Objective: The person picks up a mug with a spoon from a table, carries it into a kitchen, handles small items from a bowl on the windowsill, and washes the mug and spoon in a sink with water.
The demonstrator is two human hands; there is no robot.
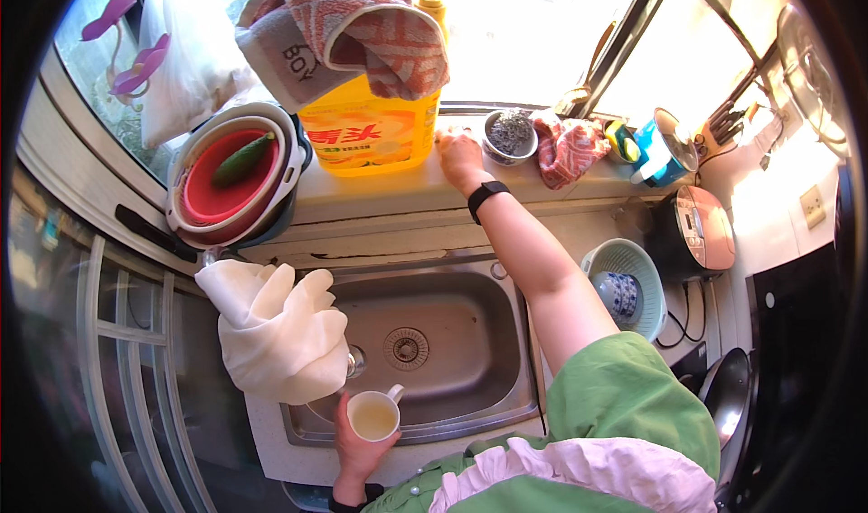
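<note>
My left hand (359,445) is wrapped around a white mug (399,392) at the near left corner of the stainless steel sink (447,323). Pale yellowish liquid (373,421) stands in the mug, and its handle points away from me. Stretched across the sink, my right arm ends at the window sill, where my right hand (461,157) rests with bent fingers. It lies between a large yellow pump bottle (369,130) and a small bowl (510,155) of steel wool (512,132). Whether my right fingers hold anything is hidden.
A white cloth (278,337) drapes over the faucet at the sink's left. Nested basins (183,208) hold a cucumber (244,159). Towels (380,38) cover the bottle's upper part. At right are a plastic basket (654,296) with a blue-patterned bowl (616,295) and a rice cooker (698,231).
</note>
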